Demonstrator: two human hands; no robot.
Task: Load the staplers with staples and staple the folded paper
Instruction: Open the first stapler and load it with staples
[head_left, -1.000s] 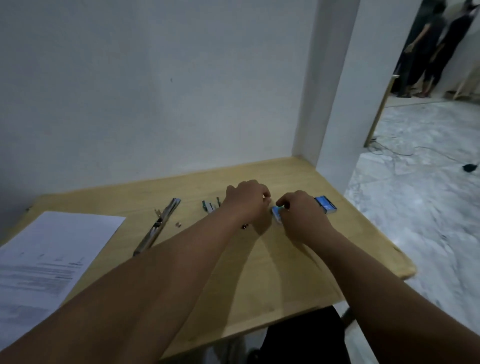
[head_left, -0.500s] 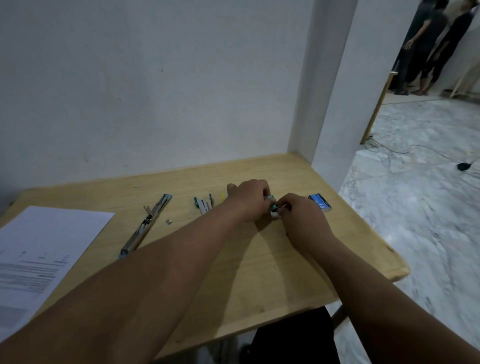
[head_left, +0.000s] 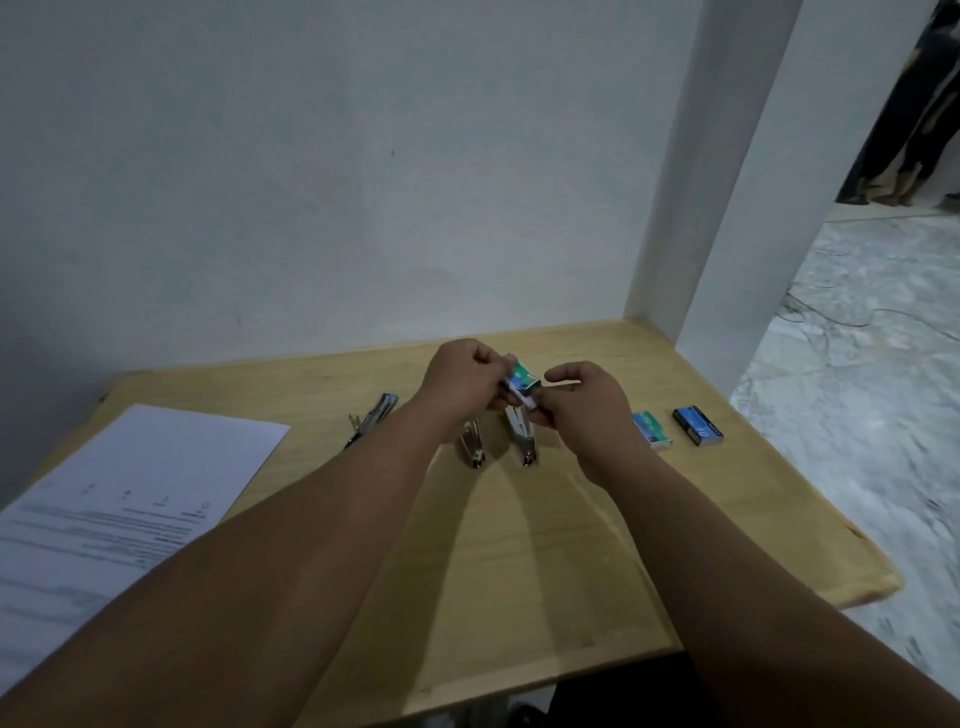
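My left hand (head_left: 462, 387) and my right hand (head_left: 582, 402) together hold a small green staple box (head_left: 522, 382) just above the wooden table (head_left: 571, 545). The left hand grips its sleeve; the right hand's fingertips pinch the white inner tray at its lower end. Under the hands lie two opened metal staplers: one (head_left: 471, 446) left, one (head_left: 523, 435) right. A third stapler (head_left: 375, 417), opened out flat, lies further left. A printed paper sheet (head_left: 119, 499) rests at the table's left.
A green staple box (head_left: 650, 428) and a dark blue staple box (head_left: 697, 426) lie to the right of my hands. A white wall and pillar (head_left: 727, 182) close the table's back and right corner. Marble floor with cables lies right; people stand far back right.
The hands have lifted the green staple box off the table and started pulling its tray out. The camera view shifted, so the staplers and the two other boxes show clearly now.
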